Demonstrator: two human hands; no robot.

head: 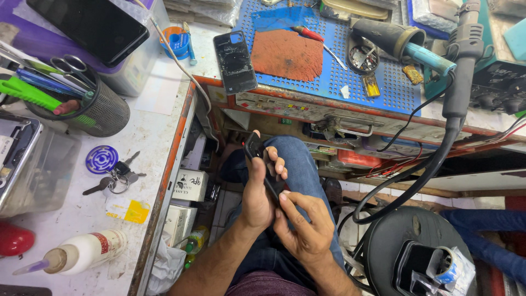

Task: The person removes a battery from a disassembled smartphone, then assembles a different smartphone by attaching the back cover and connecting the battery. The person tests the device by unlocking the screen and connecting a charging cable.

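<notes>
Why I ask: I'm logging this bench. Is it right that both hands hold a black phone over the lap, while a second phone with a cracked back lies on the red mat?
Not quite. The left hand and right hand do hold the black phone over the lap, but the second phone lies at the left edge of the blue perforated mat, beside the reddish pad, not on a red mat. The head view shows this.
</notes>
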